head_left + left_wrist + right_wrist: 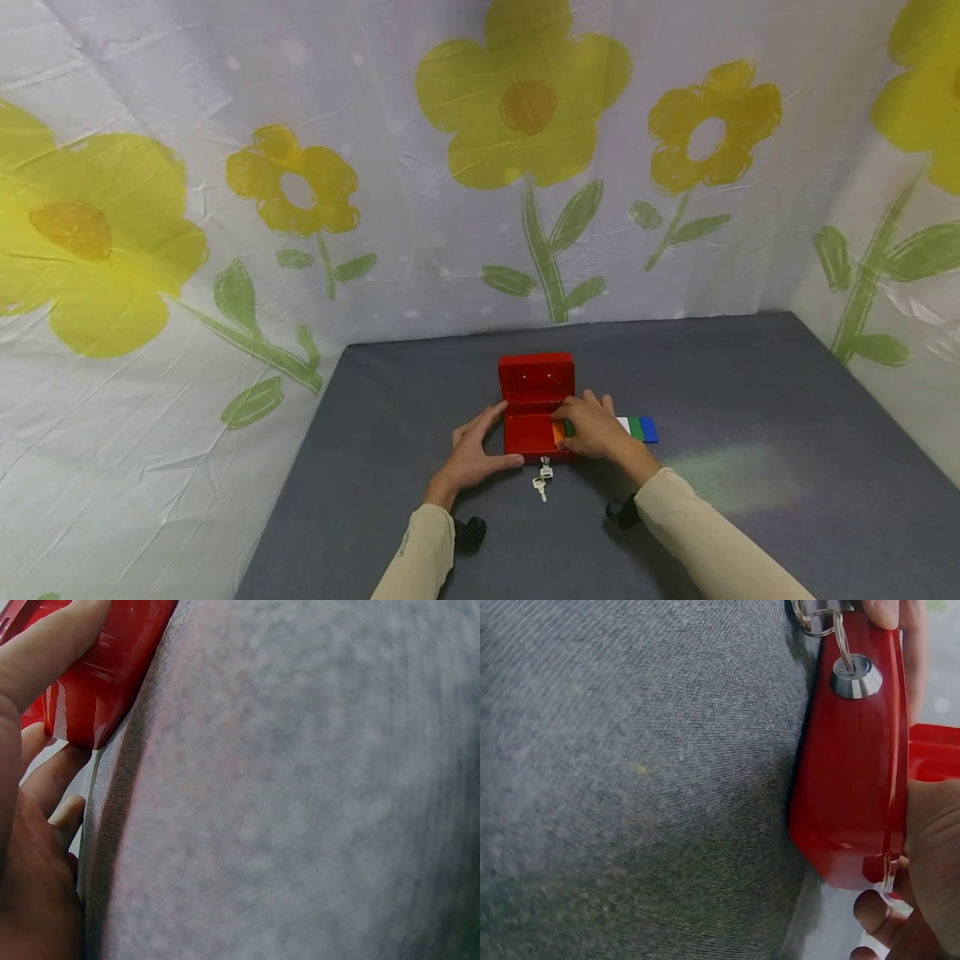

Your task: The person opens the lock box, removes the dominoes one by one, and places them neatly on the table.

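Note:
A red metal cash box (525, 429) stands on the table with its lid (536, 377) raised at the back. A key sits in the front lock (856, 677), and a second key (540, 487) hangs from it on a ring. My left hand (471, 457) holds the box's left side, thumb at the front corner and fingers along the side wall. Over the box's right half, my right hand (592, 427) pinches a flat orange piece (558, 432) between thumb and forefinger. Something green shows beside that piece; the palm hides the rest.
To the right of the box, white, green (636, 428) and blue (649, 430) flat pieces lie in a row, partly behind my right hand. Dark grey cloth covers the table (390, 442). A flower-printed curtain (420, 275) hangs behind and at the sides.

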Motion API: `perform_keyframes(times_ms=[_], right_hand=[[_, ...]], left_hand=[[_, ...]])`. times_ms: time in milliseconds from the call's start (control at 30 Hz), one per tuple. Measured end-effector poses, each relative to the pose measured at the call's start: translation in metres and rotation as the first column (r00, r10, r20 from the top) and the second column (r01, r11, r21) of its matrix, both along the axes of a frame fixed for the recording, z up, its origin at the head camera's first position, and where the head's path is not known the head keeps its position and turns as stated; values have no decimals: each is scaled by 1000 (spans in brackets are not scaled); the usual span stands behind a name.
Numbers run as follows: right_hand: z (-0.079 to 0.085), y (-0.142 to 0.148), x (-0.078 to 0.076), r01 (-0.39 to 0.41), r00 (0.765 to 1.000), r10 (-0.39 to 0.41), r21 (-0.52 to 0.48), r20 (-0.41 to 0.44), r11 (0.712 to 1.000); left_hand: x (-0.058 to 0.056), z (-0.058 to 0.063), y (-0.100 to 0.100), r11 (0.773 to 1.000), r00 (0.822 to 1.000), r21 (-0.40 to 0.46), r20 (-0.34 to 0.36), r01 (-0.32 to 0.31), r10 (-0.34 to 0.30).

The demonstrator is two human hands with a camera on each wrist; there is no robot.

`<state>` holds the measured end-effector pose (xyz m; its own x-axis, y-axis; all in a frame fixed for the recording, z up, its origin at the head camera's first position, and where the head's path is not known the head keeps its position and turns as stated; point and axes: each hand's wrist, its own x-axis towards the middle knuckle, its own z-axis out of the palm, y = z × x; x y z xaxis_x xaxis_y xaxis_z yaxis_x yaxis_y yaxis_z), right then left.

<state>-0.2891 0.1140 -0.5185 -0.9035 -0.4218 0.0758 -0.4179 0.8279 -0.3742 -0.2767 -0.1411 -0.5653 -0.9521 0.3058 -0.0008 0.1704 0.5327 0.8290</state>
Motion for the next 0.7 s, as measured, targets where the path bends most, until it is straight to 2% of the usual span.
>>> perform_keyframes(times_ms=[700], right_hand=[[-6, 7, -1, -40, 999, 39, -68, -29, 997]], left_hand=[[-1, -3, 0, 1000, 1000, 3, -8, -9, 9]])
